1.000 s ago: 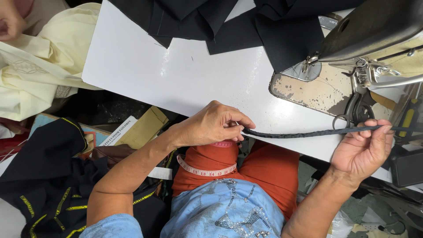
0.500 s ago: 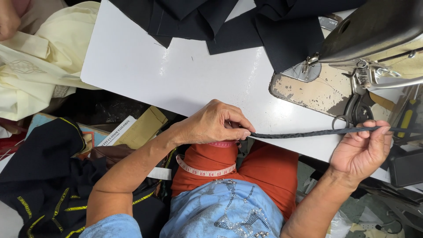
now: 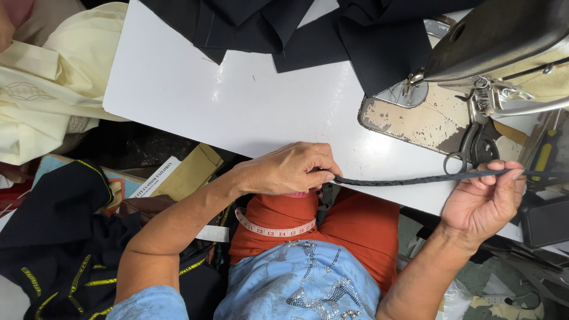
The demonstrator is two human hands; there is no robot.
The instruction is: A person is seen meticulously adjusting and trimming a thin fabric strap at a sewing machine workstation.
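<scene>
From my head camera, looking down: my left hand (image 3: 287, 169) is closed tight, and its fingers pinch one end of a thin dark cord (image 3: 415, 178). My right hand (image 3: 483, 198) has its palm up and its fingers curled, and the cord is nipped between thumb and fingertips near the right end. The cord is pulled straight between my two hands, just over the near edge of the white counter (image 3: 195, 95), above my orange lap.

What could go wrong? I think the cord could slip out of my right fingers, because only the tips hold it. It could also twist or go slack if one hand lets up. The scissors (image 3: 471, 145) lie very close, just past the cord, and the cord could snag on their handles.

The cord looks like a narrow, bumpy, rope-like strip of dark cloth. The counter is smooth, flat and shiny. Black cloth (image 3: 284, 26) lies in soft folds at the far side. The sewing machine (image 3: 504, 35) on the right is hard dark metal, and its plate (image 3: 415, 115) is worn and chipped. Pale yellow cloth (image 3: 41, 89) is heaped on the left. A soft measuring tape (image 3: 272, 228) curves across my lap.
</scene>
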